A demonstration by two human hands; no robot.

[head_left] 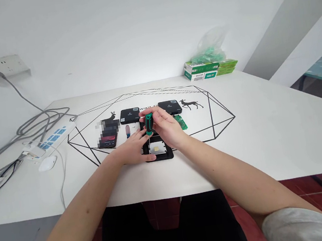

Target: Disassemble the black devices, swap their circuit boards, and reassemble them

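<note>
My right hand (165,127) is closed round a green-handled screwdriver (148,123), held upright with its tip down on an opened black device (159,149) that shows a silver plate inside. My left hand (135,148) rests on the left edge of that device, fingers wrapped against it to hold it steady. Just behind the hands lie two small black boxes (129,115) (170,107). A green circuit board (180,121) lies to the right of my right hand. A short blue-handled screwdriver (127,130) lies on the table left of the device.
A phone (108,135) lies left of the blue screwdriver. A white power strip (50,140) with cables and a white mouse-shaped object (47,163) sit at the table's left. Green and white cartons (202,70) with a plastic bag stand at the far right. A wall socket (0,67) is at upper left.
</note>
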